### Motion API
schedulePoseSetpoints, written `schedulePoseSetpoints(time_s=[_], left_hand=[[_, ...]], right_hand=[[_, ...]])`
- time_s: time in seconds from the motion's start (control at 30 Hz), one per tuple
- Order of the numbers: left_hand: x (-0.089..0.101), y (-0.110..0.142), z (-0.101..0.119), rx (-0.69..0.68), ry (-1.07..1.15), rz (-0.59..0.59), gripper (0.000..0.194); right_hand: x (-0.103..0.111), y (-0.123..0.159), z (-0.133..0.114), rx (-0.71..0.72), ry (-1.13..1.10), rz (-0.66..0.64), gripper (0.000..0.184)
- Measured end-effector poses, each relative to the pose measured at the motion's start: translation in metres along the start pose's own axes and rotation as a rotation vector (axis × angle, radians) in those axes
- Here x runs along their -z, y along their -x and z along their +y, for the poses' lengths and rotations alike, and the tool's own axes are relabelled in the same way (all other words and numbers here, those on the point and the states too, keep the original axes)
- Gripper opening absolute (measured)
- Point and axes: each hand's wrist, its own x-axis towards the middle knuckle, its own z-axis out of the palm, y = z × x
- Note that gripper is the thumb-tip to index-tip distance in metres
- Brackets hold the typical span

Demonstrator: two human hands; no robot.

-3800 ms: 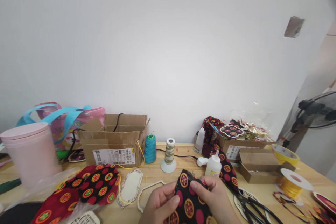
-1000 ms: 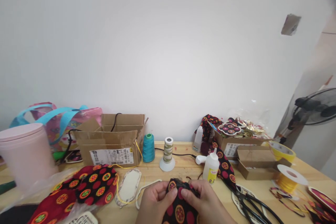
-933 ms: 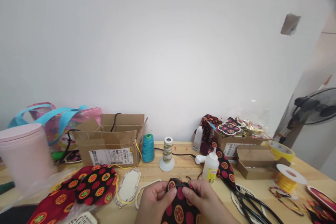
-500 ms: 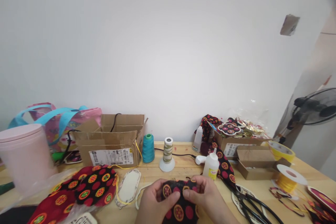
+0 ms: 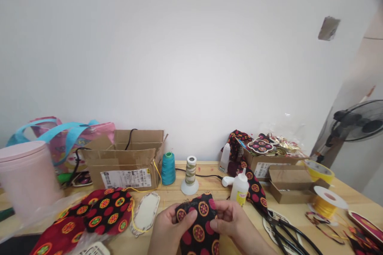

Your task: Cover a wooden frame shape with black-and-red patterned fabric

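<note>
My left hand (image 5: 169, 229) and my right hand (image 5: 231, 223) both pinch the top of a black fabric piece (image 5: 199, 227) printed with red dots and orange rings. It hangs between them just above the near edge of the wooden table (image 5: 302, 217). My left thumb lies over the upper left corner and my right fingers curl over the right edge. A white glue bottle (image 5: 239, 192) stands just beyond my right hand. More pieces of the same fabric (image 5: 101, 211) lie to the left, beside a white oval frame (image 5: 146, 214).
An open cardboard box (image 5: 127, 163), a teal thread cone (image 5: 168, 168) and a gold thread spool (image 5: 190, 175) stand at the back. A pink tub (image 5: 26, 177) is at the left. Black scissors (image 5: 284, 233), a yellow cord reel (image 5: 327, 203) and small boxes (image 5: 289, 185) lie at the right.
The fabric piece has been turned and shifted left between my hands, and its top edge now stands a little higher. My hands stay at the table's near edge. The camera drifted slightly.
</note>
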Motion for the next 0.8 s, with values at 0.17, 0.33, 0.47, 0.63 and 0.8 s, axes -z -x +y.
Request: schedulePoseSetpoints(time_s=[0.17, 0.33, 0.47, 0.63, 0.8], left_hand=[[0.000, 0.000, -0.001, -0.044, -0.083, 0.012, 0.029], [-0.004, -0.002, -0.007, -0.086, -0.200, 0.080, 0.027], [-0.005, 0.000, -0.005, -0.061, -0.142, 0.074, 0.029], [-0.004, 0.002, 0.003, 0.017, 0.013, 0.106, 0.030], [-0.002, 0.003, 0.008, 0.027, 0.041, 0.176, 0.033]], right_hand=[[-0.006, -0.004, 0.014, 0.096, -0.032, 0.254, 0.017], [-0.007, -0.008, 0.026, 0.078, -0.010, 0.456, 0.029], [-0.002, -0.007, 0.023, 0.029, -0.005, 0.370, 0.029], [0.001, -0.002, 0.011, -0.045, -0.046, 0.108, 0.022], [-0.007, 0.001, -0.003, -0.003, -0.018, -0.051, 0.035]])
